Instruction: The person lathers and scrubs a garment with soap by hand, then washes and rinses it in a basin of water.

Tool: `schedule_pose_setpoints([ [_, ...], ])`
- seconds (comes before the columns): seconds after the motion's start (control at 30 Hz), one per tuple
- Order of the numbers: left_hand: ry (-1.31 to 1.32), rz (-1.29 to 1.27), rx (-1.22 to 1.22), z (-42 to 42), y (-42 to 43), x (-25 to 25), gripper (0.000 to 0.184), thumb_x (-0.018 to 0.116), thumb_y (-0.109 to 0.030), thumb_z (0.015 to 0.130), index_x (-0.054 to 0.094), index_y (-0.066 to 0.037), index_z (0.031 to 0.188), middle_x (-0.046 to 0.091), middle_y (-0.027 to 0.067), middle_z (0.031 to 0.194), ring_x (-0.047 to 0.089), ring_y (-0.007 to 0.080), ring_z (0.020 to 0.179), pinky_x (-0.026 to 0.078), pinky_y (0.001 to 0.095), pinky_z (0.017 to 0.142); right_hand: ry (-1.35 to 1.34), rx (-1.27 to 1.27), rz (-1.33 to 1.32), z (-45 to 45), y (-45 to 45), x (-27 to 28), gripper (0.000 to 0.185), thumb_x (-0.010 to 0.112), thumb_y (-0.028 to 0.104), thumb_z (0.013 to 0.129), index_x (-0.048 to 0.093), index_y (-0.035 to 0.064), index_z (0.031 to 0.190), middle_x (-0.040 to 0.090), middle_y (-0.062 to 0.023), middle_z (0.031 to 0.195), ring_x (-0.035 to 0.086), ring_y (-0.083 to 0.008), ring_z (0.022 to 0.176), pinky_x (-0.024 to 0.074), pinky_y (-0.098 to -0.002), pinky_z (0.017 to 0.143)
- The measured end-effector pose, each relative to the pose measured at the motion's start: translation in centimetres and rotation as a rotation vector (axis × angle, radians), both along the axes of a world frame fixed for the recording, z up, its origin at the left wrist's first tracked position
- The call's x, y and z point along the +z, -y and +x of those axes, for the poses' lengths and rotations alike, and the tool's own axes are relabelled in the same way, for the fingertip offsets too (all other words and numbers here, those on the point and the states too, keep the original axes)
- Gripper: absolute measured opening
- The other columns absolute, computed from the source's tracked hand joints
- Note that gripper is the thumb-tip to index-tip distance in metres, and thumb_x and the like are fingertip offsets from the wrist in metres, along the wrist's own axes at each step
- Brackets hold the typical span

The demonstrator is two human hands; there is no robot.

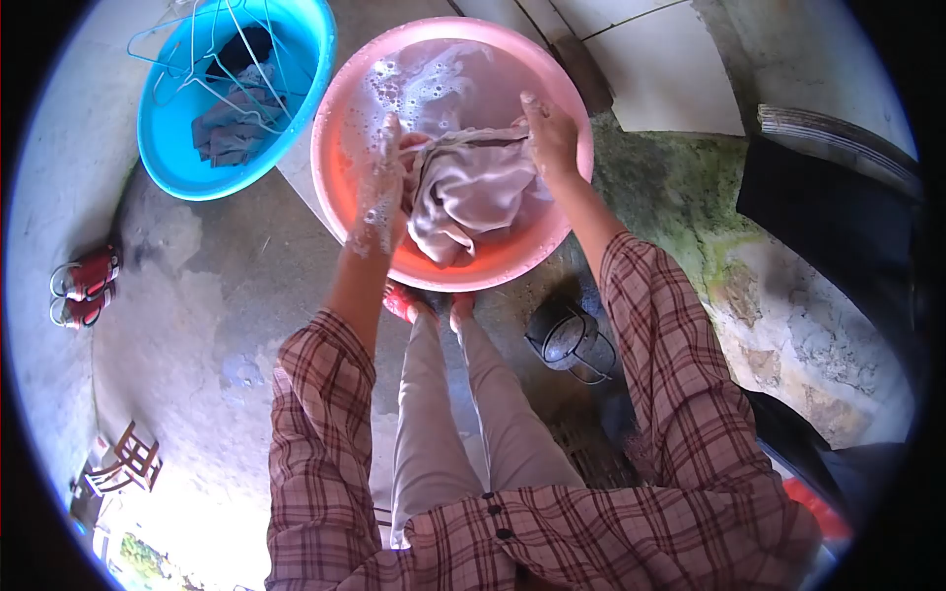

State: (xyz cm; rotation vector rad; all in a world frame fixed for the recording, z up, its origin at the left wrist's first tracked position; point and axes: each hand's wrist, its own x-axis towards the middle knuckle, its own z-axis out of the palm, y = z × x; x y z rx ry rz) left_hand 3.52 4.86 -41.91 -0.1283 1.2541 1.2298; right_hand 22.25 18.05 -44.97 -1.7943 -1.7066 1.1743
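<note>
A wet, pale garment (473,192) hangs bunched between my hands over a pink basin (493,274) of sudsy water. Its upper band is stretched from one hand to the other. My left hand (381,182), with foam on its back and wrist, is closed on the band's left end; some of its fingers are hidden. At the right end, my right hand (551,138) pinches the same band, thumb upward. The lower folds of the garment rest in the basin. White bubbles float on the water near the basin's upper left.
A blue basin (232,189) at the upper left holds dark clothes (232,128) and wire hangers. Red shoes (87,286) lie far left, a small wooden chair (136,456) lower left. A round metal object (567,340) stands below the pink basin, and a mossy wall is on the right.
</note>
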Motion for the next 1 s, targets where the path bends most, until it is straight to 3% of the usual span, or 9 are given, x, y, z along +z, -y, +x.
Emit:
schedule_pose_setpoints([
  [0.17,-0.325,0.255,-0.086,-2.0,1.3,-6.5,0.051,0.06,-0.028,0.089,0.044,0.006,0.123,0.057,0.0179,0.114,0.058,0.0204,0.1,0.049,0.0305,0.083,0.377,0.497,0.631,0.1,0.1,1.5,0.039,0.066,0.027,0.08,0.055,0.0101,0.113,0.063,-0.0095,0.101,0.058,-0.0279,0.096,0.0444,-0.0399,0.082],
  [0.27,-1.094,-0.114,-0.428,-0.4,2.1,-7.9,0.048,0.062,-0.023,0.086,0.046,0.007,0.12,0.059,0.0187,0.113,0.057,0.0273,0.105,0.048,0.0362,0.085,0.439,0.671,0.627,-1.2,2.0,0.8,0.045,0.066,0.028,0.078,0.054,0.0122,0.118,0.062,-0.0095,0.1,0.057,-0.0288,0.099,0.0402,-0.0459,0.085],
  [0.37,-0.998,-0.231,-0.55,0.4,1.6,-6.0,0.05,0.064,-0.033,0.081,0.053,0.009,0.108,0.058,0.0274,0.11,0.058,0.0398,0.104,0.049,0.0417,0.084,0.66,0.641,0.725,-1.5,3.5,-1.5,0.043,0.063,0.029,0.08,0.054,0.0123,0.119,0.06,-0.0099,0.101,0.055,-0.0304,0.101,0.039,-0.0489,0.084],
  [0.4,-1.826,-0.184,-1.07,1.0,3.0,-13.3,0.035,0.056,-0.03,0.086,0.063,0.004,0.095,0.063,0.0215,0.099,0.063,0.0352,0.095,0.051,0.0397,0.08,0.707,0.643,0.647,-1.6,3.7,-2.1,0.035,0.057,0.027,0.083,0.058,0.011,0.114,0.062,-0.0137,0.098,0.057,-0.033,0.097,0.0388,-0.052,0.082],
  [0.5,-1.697,-0.21,-1.319,1.4,1.5,-7.8,0.029,0.05,-0.024,0.088,0.067,-0.001,0.087,0.064,0.0159,0.087,0.065,0.0324,0.089,0.052,0.0378,0.078,0.809,0.74,0.243,-2.3,3.6,-2.3,0.027,0.052,0.026,0.085,0.064,0.01,0.103,0.064,-0.0176,0.094,0.06,-0.0343,0.092,0.0414,-0.0482,0.083],
  [0.6,-1.278,-0.373,-1.168,1.8,0.2,-7.5,0.025,0.049,-0.018,0.087,0.068,-0.003,0.086,0.066,0.0145,0.098,0.064,0.0326,0.095,0.051,0.0397,0.083,0.556,0.921,0.302,2.1,4.4,-11.2,0.026,0.049,0.026,0.086,0.066,0.0069,0.093,0.065,-0.0217,0.091,0.061,-0.0351,0.091,0.0461,-0.0433,0.08],
  [0.67,-1.174,-0.287,-1.127,1.2,0.6,-8.3,0.024,0.048,-0.016,0.086,0.068,-0.004,0.088,0.066,0.015,0.102,0.063,0.0325,0.098,0.05,0.0417,0.083,0.479,0.509,-0.451,-0.2,4.0,-4.3,0.032,0.046,0.026,0.089,0.057,0.0043,0.111,0.06,-0.0193,0.107,0.058,-0.0293,0.098,0.0451,-0.039,0.084],
  [0.7,-1.171,-0.186,-1.091,1.0,1.3,-9.7,0.023,0.048,-0.015,0.086,0.068,-0.005,0.09,0.066,0.0156,0.103,0.063,0.0326,0.099,0.05,0.0429,0.083,0.507,0.486,-0.523,-0.1,4.0,-4.0,0.031,0.047,0.026,0.088,0.057,0.0043,0.109,0.06,-0.0188,0.105,0.059,-0.0289,0.096,0.0453,-0.0388,0.082],
  [1.0,-1.335,-0.091,-1.285,-0.6,1.4,-12.9,0.021,0.053,-0.012,0.081,0.066,-0.006,0.096,0.066,0.0165,0.1,0.064,0.0321,0.093,0.05,0.0438,0.079,0.7,0.732,0.012,-0.6,2.3,-9.0,0.025,0.059,0.025,0.079,0.061,0.0045,0.094,0.062,-0.015,0.087,0.06,-0.0249,0.08,0.0466,-0.0372,0.071],
])
